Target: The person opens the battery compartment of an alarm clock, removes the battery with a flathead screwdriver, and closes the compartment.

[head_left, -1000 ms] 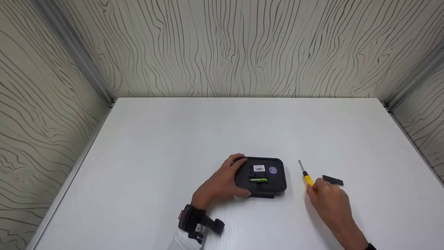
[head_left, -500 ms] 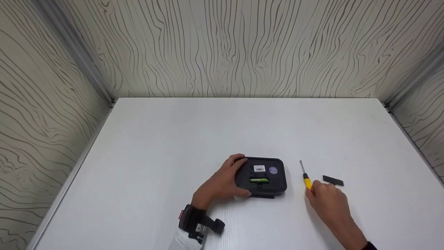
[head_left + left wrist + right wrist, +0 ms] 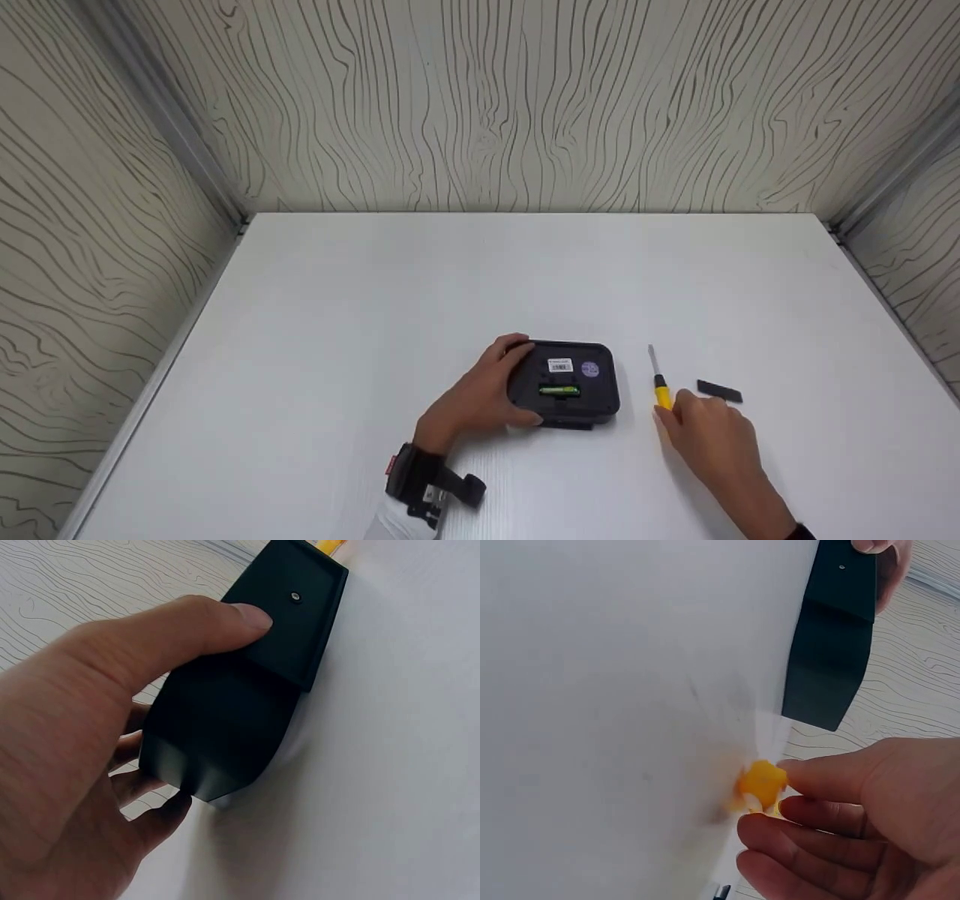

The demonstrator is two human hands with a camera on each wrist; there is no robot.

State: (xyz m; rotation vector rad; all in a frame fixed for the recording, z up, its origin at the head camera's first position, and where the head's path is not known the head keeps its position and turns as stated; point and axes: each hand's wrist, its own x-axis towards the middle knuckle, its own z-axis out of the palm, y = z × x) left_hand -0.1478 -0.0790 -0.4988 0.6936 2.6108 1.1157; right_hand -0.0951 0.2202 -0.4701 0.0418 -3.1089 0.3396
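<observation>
A black box-shaped device (image 3: pixel 596 394) lies on the white table, its back facing up. One green battery (image 3: pixel 559 391) sits in the slot near its middle, under a white barcode label and a round purple sticker. My left hand (image 3: pixel 476 397) grips the device's left end, thumb on the near side and fingers at the far edge. To the right, my right hand (image 3: pixel 716 435) holds a screwdriver (image 3: pixel 661 391) by its yellow handle (image 3: pixel 763 781), pinched between thumb and forefinger in the right wrist view. Its metal shaft points away from me, apart from the device.
A small black strip-like cover (image 3: pixel 719 391) lies just beyond my right hand. The white table (image 3: pixel 375 300) meets a wood-patterned panel (image 3: pixel 480 105) at the back, with similar panels at both sides.
The screwdriver has turned slightly, its shaft tip shifting a little to the right, and my right thumb has shifted along the handle. My left hand and the device stay put.
</observation>
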